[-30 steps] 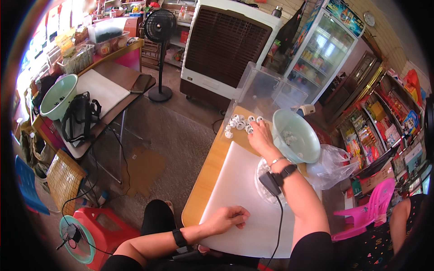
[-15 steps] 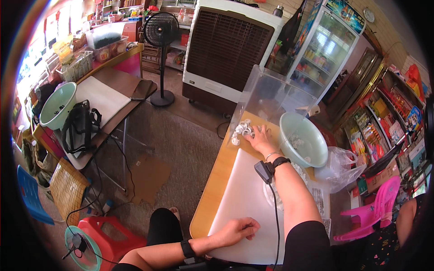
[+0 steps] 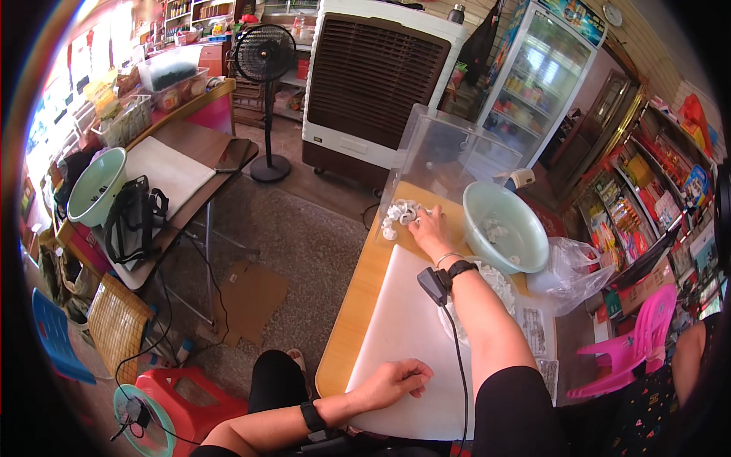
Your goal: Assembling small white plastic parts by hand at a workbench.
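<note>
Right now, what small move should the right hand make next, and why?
Perhaps pinch one of the small white pieces with the right hand: it is at the pile's edge, though I can't tell whether it already grips one.

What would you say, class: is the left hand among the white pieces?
No: the left hand is over the white board; the right hand is at the white pieces.

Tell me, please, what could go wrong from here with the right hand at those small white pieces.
The small white pieces lie near the table's left edge, so the right hand might knock some off. The cable from the right wrist's device crosses the white board and could snag.
</note>
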`<state>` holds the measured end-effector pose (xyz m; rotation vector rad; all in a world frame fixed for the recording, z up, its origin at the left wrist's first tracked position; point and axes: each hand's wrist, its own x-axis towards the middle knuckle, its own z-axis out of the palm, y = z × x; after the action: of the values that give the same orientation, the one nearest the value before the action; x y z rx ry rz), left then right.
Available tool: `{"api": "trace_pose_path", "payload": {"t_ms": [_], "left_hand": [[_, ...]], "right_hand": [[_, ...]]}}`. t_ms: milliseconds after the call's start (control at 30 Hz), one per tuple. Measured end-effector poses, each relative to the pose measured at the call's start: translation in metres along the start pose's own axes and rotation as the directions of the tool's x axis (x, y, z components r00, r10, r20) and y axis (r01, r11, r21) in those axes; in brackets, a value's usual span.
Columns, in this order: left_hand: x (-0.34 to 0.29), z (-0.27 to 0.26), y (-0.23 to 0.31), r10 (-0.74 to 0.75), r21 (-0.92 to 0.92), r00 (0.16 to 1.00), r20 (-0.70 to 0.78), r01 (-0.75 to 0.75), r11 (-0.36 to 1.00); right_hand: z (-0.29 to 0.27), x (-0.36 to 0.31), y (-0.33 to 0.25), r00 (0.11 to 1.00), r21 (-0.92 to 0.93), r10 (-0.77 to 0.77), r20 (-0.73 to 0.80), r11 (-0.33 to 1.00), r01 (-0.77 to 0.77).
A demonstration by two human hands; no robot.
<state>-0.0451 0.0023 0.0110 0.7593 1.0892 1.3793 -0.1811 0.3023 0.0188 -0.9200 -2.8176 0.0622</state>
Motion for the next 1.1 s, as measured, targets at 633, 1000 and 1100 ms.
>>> {"api": "trace_pose_path", "payload": {"t_ms": [633, 1000, 1100], "left_hand": [[0.001, -0.003, 0.0, 0.087, -0.188, 0.967, -0.238, -0.133, 0.973], [0.01, 0.003, -0.011, 0.257, -0.107, 0.859, -0.442, -0.336, 0.936], [0.011, 0.003, -0.015, 0.344, 0.114, 0.835, -0.43, -0.327, 0.938]], "right_hand": [[-0.12, -0.131, -0.007, 0.935, 0.42, -0.188, -0.3, 0.854, 0.306], [-0.08, -0.3, -0.002, 0.932, 0.328, -0.263, -0.249, 0.883, 0.337], [-0.067, -0.297, 0.006, 0.915, 0.284, -0.29, -0.281, 0.885, 0.368]]}}
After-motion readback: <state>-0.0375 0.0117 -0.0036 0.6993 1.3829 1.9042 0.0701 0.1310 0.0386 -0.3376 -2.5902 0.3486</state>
